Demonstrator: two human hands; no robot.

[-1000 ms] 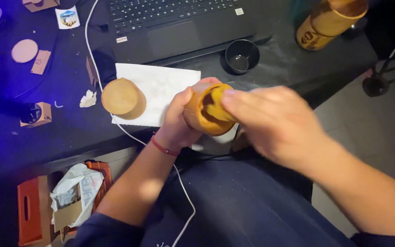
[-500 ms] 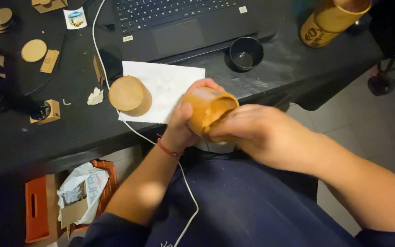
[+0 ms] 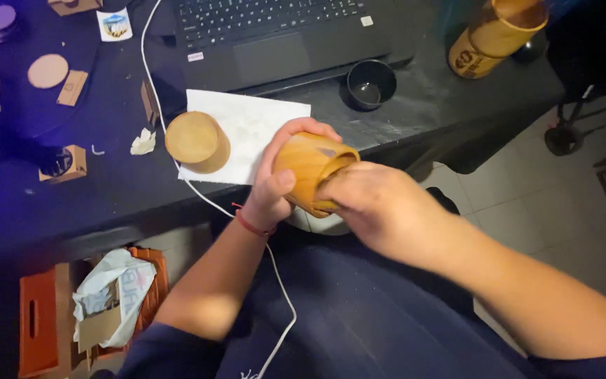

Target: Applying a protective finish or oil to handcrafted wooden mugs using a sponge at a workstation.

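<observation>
A: What's the biggest thing in front of you?
B: The dark bench, with your black laptop at its far edge and a white paper sheet just below it.

A: And where's the wooden cup?
B: The wooden cup sits tilted on its side at the bench's near edge, above your lap. Your left hand wraps it, fingers curled over the top, thumb pressed on its side. Your right hand is at its open mouth; those fingers are tucked inside, so you cannot tell how they're set.

A: Anything smaller nearby?
B: A second wooden cup rests upside down on the paper's left corner, a small black bowl stands near the laptop, and a white cable runs past your left wrist.
</observation>
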